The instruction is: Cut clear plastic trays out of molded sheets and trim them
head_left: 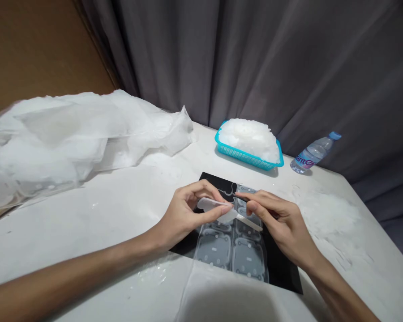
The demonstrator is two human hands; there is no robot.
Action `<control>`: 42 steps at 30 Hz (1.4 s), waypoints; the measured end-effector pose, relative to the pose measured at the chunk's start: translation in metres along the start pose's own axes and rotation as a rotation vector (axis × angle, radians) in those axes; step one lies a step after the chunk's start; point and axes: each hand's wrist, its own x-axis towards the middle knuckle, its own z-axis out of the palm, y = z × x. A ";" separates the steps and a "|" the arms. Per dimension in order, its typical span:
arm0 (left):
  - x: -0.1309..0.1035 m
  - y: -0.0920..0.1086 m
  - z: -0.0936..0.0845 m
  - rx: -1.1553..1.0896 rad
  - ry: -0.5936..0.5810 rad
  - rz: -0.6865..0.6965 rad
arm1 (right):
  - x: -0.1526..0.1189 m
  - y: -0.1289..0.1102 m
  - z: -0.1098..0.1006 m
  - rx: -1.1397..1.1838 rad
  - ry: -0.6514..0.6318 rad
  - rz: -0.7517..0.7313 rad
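As the head view looks down over the bench [130,214], a thin, cloudy piece [224,216] is held up between the two hands, above the black mat [284,273] and the clear panels [215,248] lying on it. The left hand [190,208] is the nearer one: its thumb and fingers pinch the piece from the left, with only a narrow gap between their tips. The right hand [284,219], on the other side, has its fingers curled around a slim dark tool [242,197].

The relation that matters most is between the tool's tip and the piece's right end: the tip sits just beside the left fingertips, at the piece's far edge, though I cannot tell whether it touches. The piece's long axis runs across the person's front, from left to right, its right end aimed toward the right hand and slightly nearer the person. The tool points left and a little away from the person. A pale strip [250,222] slants down rightward below the tool; whether it belongs to the piece is unclear. A thin curl [234,187] shows by the tip. Beyond the mat stands a blue basket [243,155] heaped with white stuff [250,137].
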 end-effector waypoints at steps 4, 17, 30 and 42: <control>0.000 0.000 0.000 -0.021 -0.011 -0.009 | 0.002 -0.001 -0.008 -0.018 -0.022 -0.009; 0.000 0.002 0.000 -0.003 0.008 0.039 | -0.003 0.004 -0.007 -0.080 -0.138 -0.078; 0.002 0.003 0.000 0.035 0.014 0.058 | -0.003 0.005 -0.003 -0.098 -0.126 -0.107; 0.001 0.000 0.000 -0.002 0.016 0.028 | -0.004 0.005 -0.003 -0.100 -0.114 -0.095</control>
